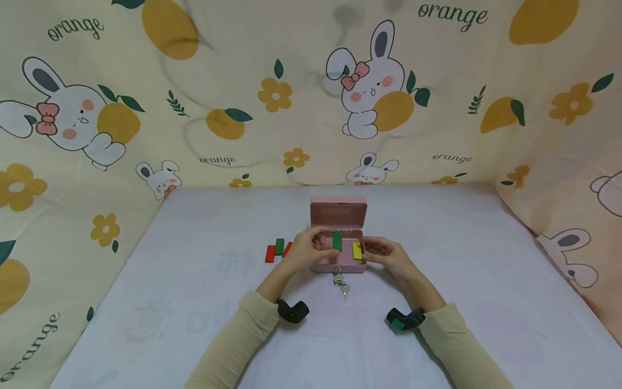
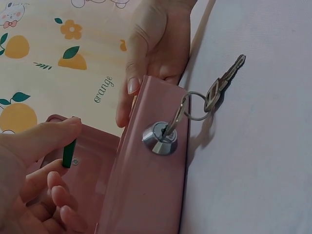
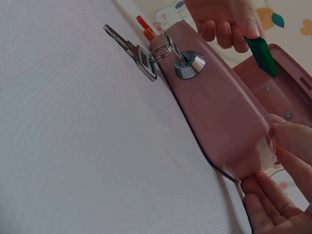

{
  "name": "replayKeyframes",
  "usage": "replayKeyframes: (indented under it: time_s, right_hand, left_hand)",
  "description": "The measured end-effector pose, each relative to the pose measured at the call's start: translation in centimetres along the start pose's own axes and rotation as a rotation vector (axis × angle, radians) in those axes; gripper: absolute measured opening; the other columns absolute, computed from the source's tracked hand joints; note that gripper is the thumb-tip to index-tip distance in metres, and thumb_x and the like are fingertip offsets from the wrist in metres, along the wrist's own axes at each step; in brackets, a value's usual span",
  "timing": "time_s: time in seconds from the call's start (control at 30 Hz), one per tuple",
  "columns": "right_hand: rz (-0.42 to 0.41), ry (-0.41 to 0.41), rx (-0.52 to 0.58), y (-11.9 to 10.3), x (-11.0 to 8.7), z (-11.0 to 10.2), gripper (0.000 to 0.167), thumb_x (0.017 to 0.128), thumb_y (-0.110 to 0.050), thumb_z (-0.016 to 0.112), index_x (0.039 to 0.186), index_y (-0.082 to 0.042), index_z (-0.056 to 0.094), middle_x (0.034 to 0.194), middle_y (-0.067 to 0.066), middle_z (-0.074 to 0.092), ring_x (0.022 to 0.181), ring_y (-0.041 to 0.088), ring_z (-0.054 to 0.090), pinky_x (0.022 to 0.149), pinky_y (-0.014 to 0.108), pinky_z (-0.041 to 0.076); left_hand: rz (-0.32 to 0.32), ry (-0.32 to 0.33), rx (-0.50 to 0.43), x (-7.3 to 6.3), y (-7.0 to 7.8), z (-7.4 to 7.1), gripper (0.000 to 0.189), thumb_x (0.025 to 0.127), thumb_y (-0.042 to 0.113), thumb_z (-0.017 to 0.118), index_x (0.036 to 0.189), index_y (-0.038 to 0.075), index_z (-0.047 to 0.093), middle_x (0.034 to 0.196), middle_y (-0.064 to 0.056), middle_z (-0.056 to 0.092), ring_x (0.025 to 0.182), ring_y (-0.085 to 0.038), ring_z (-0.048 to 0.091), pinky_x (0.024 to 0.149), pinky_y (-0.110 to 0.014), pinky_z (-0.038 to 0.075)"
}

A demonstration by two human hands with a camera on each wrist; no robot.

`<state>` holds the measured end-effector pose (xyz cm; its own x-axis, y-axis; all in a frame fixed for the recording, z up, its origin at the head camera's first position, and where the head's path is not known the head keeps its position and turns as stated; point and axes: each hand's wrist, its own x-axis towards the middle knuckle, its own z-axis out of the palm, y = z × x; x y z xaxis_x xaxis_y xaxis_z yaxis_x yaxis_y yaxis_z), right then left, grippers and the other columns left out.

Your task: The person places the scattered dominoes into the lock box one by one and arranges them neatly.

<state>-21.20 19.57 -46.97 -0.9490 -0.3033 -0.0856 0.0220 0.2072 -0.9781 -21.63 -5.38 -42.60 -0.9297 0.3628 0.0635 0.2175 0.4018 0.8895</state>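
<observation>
A pink cash box (image 1: 350, 268) stands with its lid (image 1: 338, 215) raised at the back. Above its open inside, my left hand (image 1: 302, 251) pinches a green block (image 1: 337, 241) between thumb and fingertips; the block's long side is upright. At the box's right side, my right hand (image 1: 393, 259) grips the wall, thumb near the rim and fingers lower on the side. A yellow block (image 1: 357, 250) lies inside the box at the right. From the front lock (image 2: 162, 138) hangs a ring with keys (image 2: 222, 83), one key sitting in the keyhole.
Left of the box lie a red block (image 1: 270, 254), another green block (image 1: 279, 247) and a second red one (image 1: 288, 249) partly behind my left hand. A white cloth covers the table (image 1: 170, 302). Behind it hangs a printed curtain (image 1: 301, 124).
</observation>
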Motion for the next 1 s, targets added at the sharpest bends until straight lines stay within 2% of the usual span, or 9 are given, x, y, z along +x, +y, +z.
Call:
replayKeyframes:
  time_s: [0.27,0.4,0.57,0.63,0.83,1.0]
  right_hand:
    - [0.004,-0.005,-0.006,-0.1,-0.1,0.0,0.056,0.091,-0.018,0.066,0.139,0.002,0.046,0.143,0.026,0.046,0.131,0.038,0.048,0.091,0.007,0.043]
    - [0.011,0.003,-0.008,-0.2,-0.1,0.1,0.056,0.090,-0.017,0.067,0.139,0.002,0.046,0.143,0.026,0.046,0.129,0.032,0.051,0.091,0.007,0.043]
    - [0.024,0.014,0.000,-0.2,-0.1,0.1,0.056,0.089,-0.017,0.068,0.138,0.002,0.047,0.143,0.025,0.047,0.121,0.016,0.056,0.090,0.007,0.043]
    - [0.017,0.011,0.005,-0.2,-0.1,0.0,0.056,0.089,-0.017,0.068,0.138,0.003,0.047,0.143,0.026,0.046,0.121,0.016,0.056,0.090,0.007,0.043]
    - [0.007,0.002,0.016,-0.2,-0.1,0.0,0.056,0.090,-0.015,0.067,0.138,0.004,0.046,0.144,0.028,0.045,0.131,0.037,0.048,0.090,0.006,0.043]
    - [0.014,-0.002,0.019,-0.1,-0.1,0.0,0.056,0.090,-0.015,0.066,0.139,0.003,0.045,0.144,0.027,0.044,0.134,0.041,0.044,0.090,0.006,0.042]
  left_hand:
    - [0.003,-0.012,0.019,0.3,-0.1,0.6,0.049,0.079,0.016,0.079,0.124,0.006,0.060,0.085,-0.003,0.048,0.078,-0.013,0.045,0.064,-0.016,0.038]
    - [0.021,-0.006,0.045,0.5,-0.2,0.9,0.049,0.079,0.017,0.079,0.123,0.004,0.061,0.083,-0.004,0.049,0.075,-0.012,0.045,0.063,-0.016,0.037]
    - [0.038,-0.002,0.090,0.8,-0.3,1.2,0.049,0.080,0.019,0.079,0.123,0.005,0.061,0.083,-0.004,0.050,0.073,-0.011,0.045,0.061,-0.015,0.036]
    - [0.036,-0.012,0.095,0.8,-0.3,1.3,0.049,0.080,0.020,0.079,0.124,0.006,0.061,0.083,-0.005,0.050,0.074,-0.012,0.045,0.061,-0.015,0.036]
    - [0.062,-0.042,0.115,1.0,-0.3,1.7,0.049,0.080,0.019,0.078,0.124,0.007,0.060,0.083,-0.009,0.052,0.075,-0.012,0.045,0.062,-0.015,0.035]
    - [0.085,-0.040,0.120,1.2,-0.3,2.1,0.047,0.080,0.018,0.078,0.123,0.006,0.061,0.081,-0.009,0.054,0.073,-0.011,0.044,0.062,-0.015,0.035]
